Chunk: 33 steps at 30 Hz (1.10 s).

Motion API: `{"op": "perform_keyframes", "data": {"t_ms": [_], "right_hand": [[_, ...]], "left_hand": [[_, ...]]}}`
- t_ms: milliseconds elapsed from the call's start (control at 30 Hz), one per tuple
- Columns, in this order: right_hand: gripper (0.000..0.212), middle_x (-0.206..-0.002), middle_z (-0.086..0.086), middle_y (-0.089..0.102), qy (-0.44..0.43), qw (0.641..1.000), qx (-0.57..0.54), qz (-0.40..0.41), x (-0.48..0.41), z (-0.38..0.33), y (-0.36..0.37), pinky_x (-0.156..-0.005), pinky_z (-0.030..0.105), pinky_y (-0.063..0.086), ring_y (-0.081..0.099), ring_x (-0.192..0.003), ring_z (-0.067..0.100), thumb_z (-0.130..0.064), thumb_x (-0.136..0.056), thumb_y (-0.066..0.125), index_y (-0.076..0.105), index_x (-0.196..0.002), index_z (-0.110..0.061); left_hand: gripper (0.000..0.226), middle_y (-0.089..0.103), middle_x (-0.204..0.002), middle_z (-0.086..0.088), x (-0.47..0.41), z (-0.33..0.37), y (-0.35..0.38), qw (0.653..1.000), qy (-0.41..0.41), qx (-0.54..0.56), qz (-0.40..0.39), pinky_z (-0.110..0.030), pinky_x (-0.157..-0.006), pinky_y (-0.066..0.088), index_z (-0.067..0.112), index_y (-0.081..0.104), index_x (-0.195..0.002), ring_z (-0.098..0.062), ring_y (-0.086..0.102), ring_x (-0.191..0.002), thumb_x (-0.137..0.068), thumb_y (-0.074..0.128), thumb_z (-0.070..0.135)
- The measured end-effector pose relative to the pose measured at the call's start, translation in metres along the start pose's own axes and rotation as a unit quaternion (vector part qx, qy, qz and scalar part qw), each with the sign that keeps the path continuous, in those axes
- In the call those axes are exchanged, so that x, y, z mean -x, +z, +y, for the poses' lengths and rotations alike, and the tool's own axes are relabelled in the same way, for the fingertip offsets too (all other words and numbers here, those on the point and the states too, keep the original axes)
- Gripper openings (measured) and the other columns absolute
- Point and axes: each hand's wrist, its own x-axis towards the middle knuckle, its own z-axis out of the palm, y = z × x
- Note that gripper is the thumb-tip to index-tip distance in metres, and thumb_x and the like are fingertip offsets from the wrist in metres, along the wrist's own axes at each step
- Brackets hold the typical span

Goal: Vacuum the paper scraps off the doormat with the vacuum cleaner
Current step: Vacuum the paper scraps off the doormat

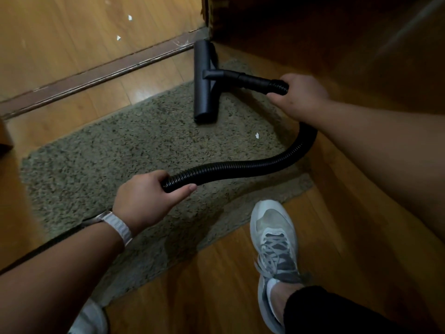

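Observation:
A shaggy olive doormat lies on the wooden floor. The black vacuum nozzle head rests across the mat's far right end. My right hand grips the ribbed black hose where it joins the nozzle tube. The hose loops down over the mat to my left hand, which grips it lower along its length. One small white paper scrap lies on the mat just below and right of the nozzle head.
Two white scraps lie on the floor beyond a brown door threshold strip. A dark wooden door or cabinet stands at the upper right. My grey sneaker touches the mat's near edge; another shoe shows lower left.

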Motion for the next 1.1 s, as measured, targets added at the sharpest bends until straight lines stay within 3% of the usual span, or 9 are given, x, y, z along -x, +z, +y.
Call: {"op": "perform_keyframes", "data": {"t_ms": [233,467,567,767,967,1100], "right_hand": [[0.038,-0.093,0.004,0.06,0.043,0.999,-0.019,-0.001,0.017,0.02,-0.001,-0.055,0.028,0.036,0.056,-0.08,0.022,-0.049,-0.093,0.058,0.061,-0.117,-0.02],[0.024,-0.087,0.0,0.06,0.063,0.993,-0.103,-0.018,0.064,0.049,0.009,-0.054,0.026,0.036,0.051,-0.07,0.009,-0.043,-0.095,0.06,0.063,-0.11,-0.025],[0.018,-0.093,0.001,0.064,0.064,0.989,-0.126,-0.035,0.085,0.062,0.014,-0.059,0.025,0.041,0.054,-0.072,0.009,-0.039,-0.094,0.063,0.063,-0.11,-0.031],[0.015,-0.091,-0.002,0.063,0.091,0.981,-0.169,-0.032,0.126,0.082,0.02,-0.074,0.036,0.051,0.057,-0.077,0.013,-0.035,-0.093,0.066,0.059,-0.107,-0.038],[0.012,-0.084,-0.007,0.064,0.112,0.978,-0.174,0.0,0.164,0.104,0.019,-0.06,0.03,0.046,0.06,-0.072,0.011,-0.034,-0.092,0.066,0.062,-0.102,-0.037],[0.014,-0.083,-0.009,0.064,0.14,0.973,-0.182,-0.018,0.183,0.111,0.019,-0.059,0.032,0.049,0.061,-0.073,0.011,-0.038,-0.092,0.066,0.062,-0.105,-0.041]], "left_hand": [[0.06,0.057,-0.055,0.005,-0.005,-0.002,-0.007,1.0,0.013,0.0,0.002,-0.025,-0.044,0.034,0.024,0.055,-0.069,-0.012,0.055,-0.05,-0.073,0.046,0.083],[0.063,0.057,-0.057,0.007,0.005,-0.003,0.002,0.998,0.035,-0.041,-0.019,-0.025,-0.045,0.04,0.025,0.058,-0.073,-0.007,0.056,-0.052,-0.07,0.045,0.087],[0.078,0.056,-0.057,0.008,0.008,-0.003,0.009,0.997,0.055,-0.058,-0.019,-0.026,-0.048,0.043,0.025,0.056,-0.073,-0.008,0.057,-0.055,-0.061,0.032,0.098],[0.075,0.056,-0.059,0.01,0.017,-0.005,0.02,0.99,0.097,-0.085,-0.05,-0.024,-0.046,0.037,0.028,0.054,-0.076,-0.003,0.054,-0.055,-0.063,0.027,0.097],[0.068,0.056,-0.063,0.01,0.023,0.001,0.033,0.985,0.106,-0.103,-0.087,-0.022,-0.047,0.035,0.029,0.056,-0.082,-0.003,0.054,-0.058,-0.069,0.036,0.092],[0.081,0.057,-0.063,0.009,0.028,-0.001,0.041,0.985,0.115,-0.095,-0.089,-0.026,-0.052,0.045,0.028,0.056,-0.082,-0.007,0.059,-0.061,-0.06,0.023,0.099]]}}
